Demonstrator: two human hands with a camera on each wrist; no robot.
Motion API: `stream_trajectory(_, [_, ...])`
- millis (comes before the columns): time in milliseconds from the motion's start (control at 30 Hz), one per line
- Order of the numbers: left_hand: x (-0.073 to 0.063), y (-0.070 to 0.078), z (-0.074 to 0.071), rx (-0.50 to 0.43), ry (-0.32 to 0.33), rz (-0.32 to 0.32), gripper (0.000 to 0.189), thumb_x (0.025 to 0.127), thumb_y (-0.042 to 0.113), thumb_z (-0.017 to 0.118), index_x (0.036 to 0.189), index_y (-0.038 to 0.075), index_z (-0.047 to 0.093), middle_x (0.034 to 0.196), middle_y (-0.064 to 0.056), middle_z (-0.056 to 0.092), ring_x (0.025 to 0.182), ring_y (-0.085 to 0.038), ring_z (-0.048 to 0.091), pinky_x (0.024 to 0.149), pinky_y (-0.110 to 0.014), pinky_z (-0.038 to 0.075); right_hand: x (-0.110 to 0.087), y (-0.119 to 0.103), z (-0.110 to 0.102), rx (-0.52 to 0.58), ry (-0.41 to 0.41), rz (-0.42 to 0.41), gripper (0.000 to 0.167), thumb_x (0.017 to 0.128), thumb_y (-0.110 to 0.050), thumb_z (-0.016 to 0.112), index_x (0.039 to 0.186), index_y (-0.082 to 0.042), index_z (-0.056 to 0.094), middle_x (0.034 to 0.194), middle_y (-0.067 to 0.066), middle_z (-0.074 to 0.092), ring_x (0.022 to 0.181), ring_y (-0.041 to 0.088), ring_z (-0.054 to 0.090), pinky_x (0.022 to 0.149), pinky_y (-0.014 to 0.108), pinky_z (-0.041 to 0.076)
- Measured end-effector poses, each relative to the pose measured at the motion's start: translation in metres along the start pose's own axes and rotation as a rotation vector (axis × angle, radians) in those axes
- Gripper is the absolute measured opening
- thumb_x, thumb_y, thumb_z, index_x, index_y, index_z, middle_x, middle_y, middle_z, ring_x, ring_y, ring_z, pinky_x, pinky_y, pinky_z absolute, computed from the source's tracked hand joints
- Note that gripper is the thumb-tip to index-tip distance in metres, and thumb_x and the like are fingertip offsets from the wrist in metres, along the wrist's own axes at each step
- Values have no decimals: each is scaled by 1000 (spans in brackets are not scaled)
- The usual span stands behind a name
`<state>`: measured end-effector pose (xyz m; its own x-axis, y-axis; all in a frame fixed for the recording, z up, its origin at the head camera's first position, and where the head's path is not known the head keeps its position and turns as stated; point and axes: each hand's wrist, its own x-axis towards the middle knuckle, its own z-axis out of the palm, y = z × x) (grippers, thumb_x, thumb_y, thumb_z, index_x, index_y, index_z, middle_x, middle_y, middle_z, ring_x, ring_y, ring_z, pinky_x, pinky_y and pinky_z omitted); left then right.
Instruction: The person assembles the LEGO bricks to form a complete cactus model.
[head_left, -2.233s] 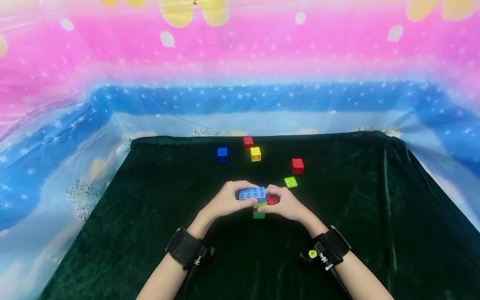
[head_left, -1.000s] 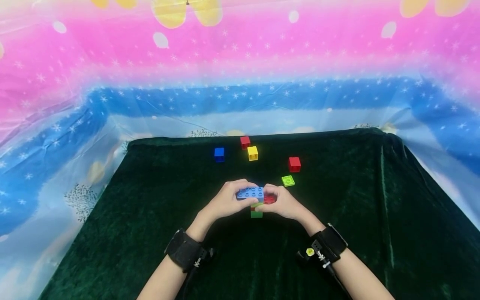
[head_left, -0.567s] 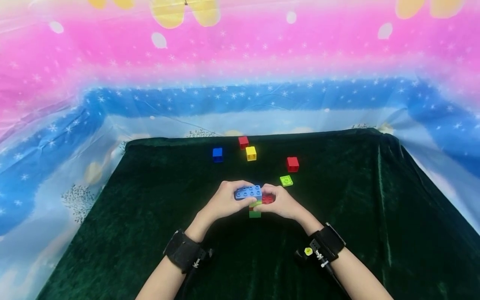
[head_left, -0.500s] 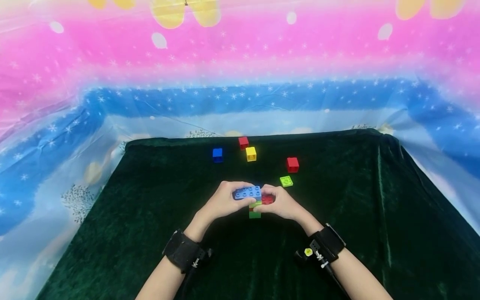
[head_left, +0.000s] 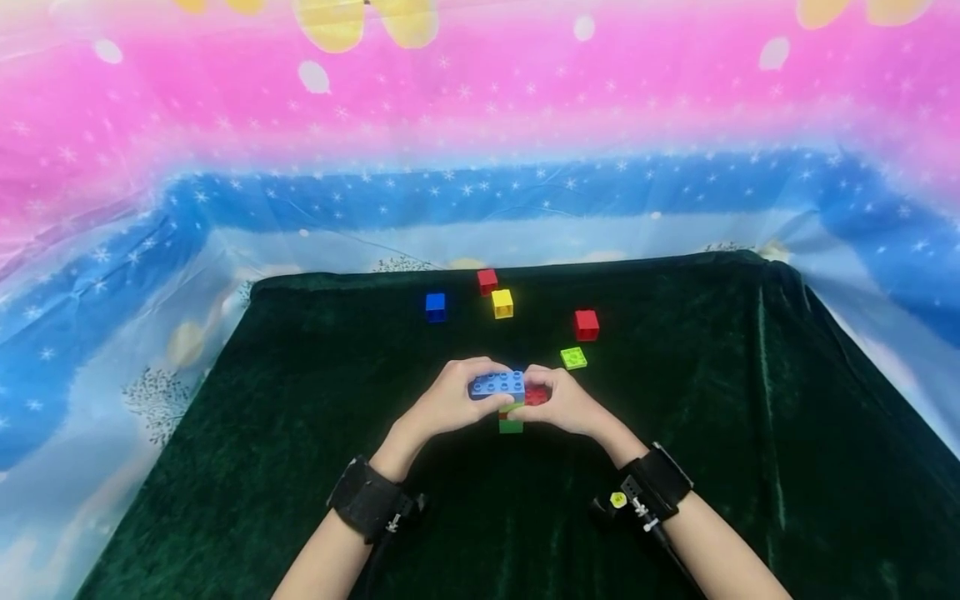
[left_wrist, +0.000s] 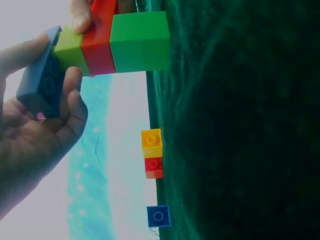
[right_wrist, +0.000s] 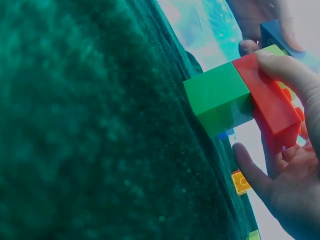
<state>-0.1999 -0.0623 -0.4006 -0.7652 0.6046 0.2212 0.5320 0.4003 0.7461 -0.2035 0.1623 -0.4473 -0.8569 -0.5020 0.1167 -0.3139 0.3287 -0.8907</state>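
Note:
A stack of toy building bricks stands between my hands. Its bottom is a green brick (left_wrist: 140, 42); above come a long red brick (right_wrist: 272, 102), a lime brick (left_wrist: 71, 50) and, on top, a long blue brick (head_left: 497, 385) jutting left. My left hand (head_left: 453, 398) grips the blue brick by its overhanging end, thumb in front and fingers behind. With thumb and fingers, my right hand (head_left: 566, 404) holds the red brick, which juts right beneath the blue one. In the right wrist view its thumb lies over the red and lime bricks.
Beyond the hands on the dark green cloth (head_left: 337, 350) lie a dark blue brick (head_left: 435, 307), a yellow brick (head_left: 502, 304) by a red cube brick (head_left: 487, 282), another red brick (head_left: 587, 325) and a flat lime piece (head_left: 573, 358). A patterned curtain (head_left: 480, 200) rises behind.
Both hands keep their grip on the stack. The blue brick on top shifts and tilts slightly in the left hand. The whole head view drifts a little.

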Motion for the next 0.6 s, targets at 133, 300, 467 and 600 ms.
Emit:
stream_trajectory(133, [0,2,-1,18,4,0,35,90,28,69,120,10,65,105,-3,67,88,-11,60,79,-25,52,1,0,0,0,1,6,28,85,-27,75,110,-15,69,99,4,64,91,20,62,76,28,55])
stream_trajectory(300, [0,4,-1,16,3,-2,34,89,26,71,119,10,65,102,-3,67,86,-11,59,78,-25,52,1,1,0,0,-4,4,28,86,-27,74,110,-14,69,99,5,63,90,20,61,75,27,55])
stream_trajectory(467, [0,3,0,-6,9,-5,33,89,26,71,117,9,66,103,-4,66,88,-12,59,79,-25,52,0,0,-1,-4,-4,1,28,86,-27,74,110,-14,69,100,5,63,90,18,61,75,27,55])
stream_trajectory(600, [0,2,0,-18,6,-18,31,89,25,71,116,11,67,106,-3,65,91,-12,59,80,-26,53,0,-1,0,5,-10,4,30,86,-27,74,111,-13,68,101,5,63,91,17,62,76,28,55])
